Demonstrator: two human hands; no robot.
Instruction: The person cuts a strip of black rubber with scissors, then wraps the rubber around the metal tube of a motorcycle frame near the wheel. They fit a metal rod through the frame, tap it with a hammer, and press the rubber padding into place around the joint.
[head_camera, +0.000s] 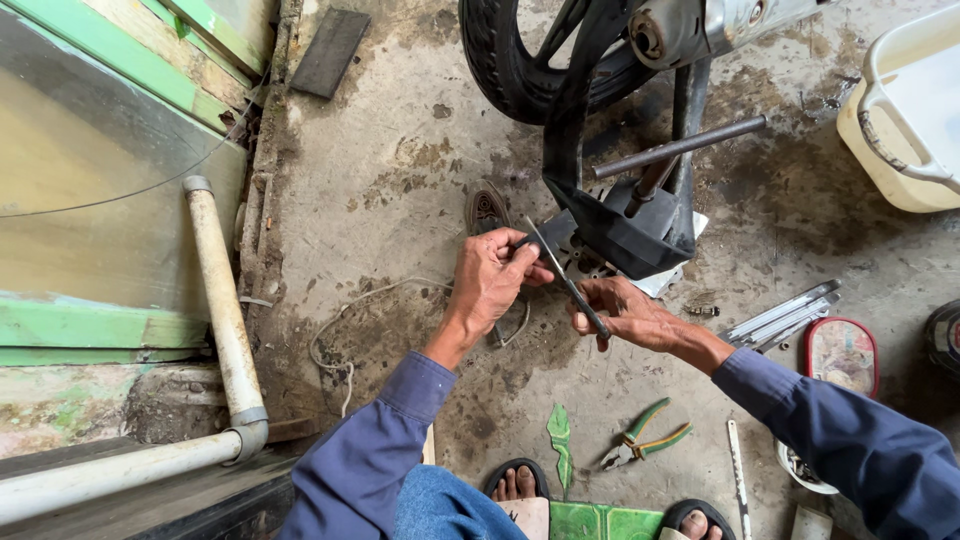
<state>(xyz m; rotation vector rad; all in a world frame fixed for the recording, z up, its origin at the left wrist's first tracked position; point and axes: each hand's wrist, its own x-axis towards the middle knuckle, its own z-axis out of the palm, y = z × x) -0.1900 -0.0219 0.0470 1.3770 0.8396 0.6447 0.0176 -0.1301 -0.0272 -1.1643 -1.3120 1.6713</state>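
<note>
Nearest to us, at the bottom edge of the frame, our sandalled feet (517, 486) rest on a stained, oil-darkened concrete floor (400, 150), with blue sleeves reaching up from both lower corners. This is a rough workshop floor: a white pipe (222, 310) runs down the left side beside green-painted boards (90, 325), and a loose cord (345, 320) curls over the grime.

In the middle of the frame we hold a thin dark metal rod (567, 280), slanting from upper left down to lower right. Our left hand (493, 280) is closed around its upper part, fingers curled tight; our right hand (625, 310) pinches the lower end, also closed on it. The two hands sit near each other, not touching.

Just above the rod stands a black motorcycle stand bracket (620, 235), with a round steel bar (680, 147) jutting to the right, and the tyre (510, 70) at the top of the frame. A worn sandal (487, 208) lies left of the bracket.

On the floor below the hands lie green-handled pliers (645, 443). To the right are several wrenches (780, 317), a red-rimmed oval lid (842, 355), and a cream plastic tub (905, 110) in the upper right corner.
</note>
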